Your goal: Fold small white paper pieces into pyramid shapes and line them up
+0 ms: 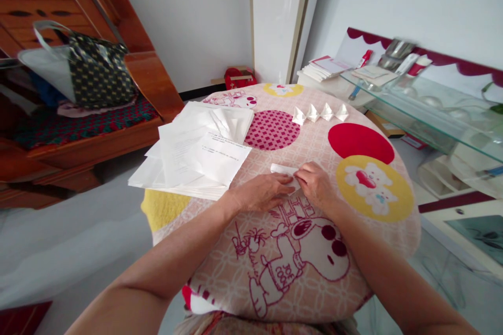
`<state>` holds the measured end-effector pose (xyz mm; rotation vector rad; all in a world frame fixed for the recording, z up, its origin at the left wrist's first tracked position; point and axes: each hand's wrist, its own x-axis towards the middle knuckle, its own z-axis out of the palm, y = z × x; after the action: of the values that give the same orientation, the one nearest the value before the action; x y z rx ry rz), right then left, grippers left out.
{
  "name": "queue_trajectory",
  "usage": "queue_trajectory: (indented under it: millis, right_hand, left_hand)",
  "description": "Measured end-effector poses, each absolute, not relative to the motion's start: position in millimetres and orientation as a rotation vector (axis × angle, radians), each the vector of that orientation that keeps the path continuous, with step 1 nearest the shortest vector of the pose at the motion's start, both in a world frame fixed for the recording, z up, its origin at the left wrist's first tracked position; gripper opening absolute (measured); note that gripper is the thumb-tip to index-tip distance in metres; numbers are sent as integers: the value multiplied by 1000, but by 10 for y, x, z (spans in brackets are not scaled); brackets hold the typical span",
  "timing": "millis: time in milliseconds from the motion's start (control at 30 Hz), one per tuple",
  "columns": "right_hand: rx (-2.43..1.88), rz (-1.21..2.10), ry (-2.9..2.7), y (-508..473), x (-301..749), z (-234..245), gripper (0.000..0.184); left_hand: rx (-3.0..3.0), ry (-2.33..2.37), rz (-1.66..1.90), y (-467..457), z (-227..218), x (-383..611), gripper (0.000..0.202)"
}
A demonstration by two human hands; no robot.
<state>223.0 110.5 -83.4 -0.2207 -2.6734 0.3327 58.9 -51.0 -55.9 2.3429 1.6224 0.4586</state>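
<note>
A small piece of folded white paper [283,169] lies on the cloth-covered table in front of me. My left hand [262,191] rests over its near left part, fingers bent and pressed onto it. With thumb and fingers together, my right hand [315,182] grips its right end. Both hands hide much of the sheet. Beyond them stands a row of several small folded paper boats [320,113]. To the left sits a loose stack of white paper sheets [188,159], some printed with text; a smaller printed sheet [223,156] is on top.
The round table wears a patterned cloth [220,251]. On the right, a glass shelf [424,104] carries papers, a red marker [365,58] and metal bowls [398,52]. A wooden bench [90,141] with a dotted bag [100,70] stands left. A red bag [239,79] lies behind the table.
</note>
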Motion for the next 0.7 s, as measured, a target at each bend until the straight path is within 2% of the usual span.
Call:
queue_trajectory:
  millis: [233, 700]
  right_hand:
    - [-171, 213, -2742, 1096, 2266, -883, 27]
    - [-90, 249, -2733, 987, 2311, -887, 27]
  left_hand:
    - [2336, 1633, 450, -508, -522, 621, 32]
    - [2298, 1589, 580, -487, -508, 523, 17]
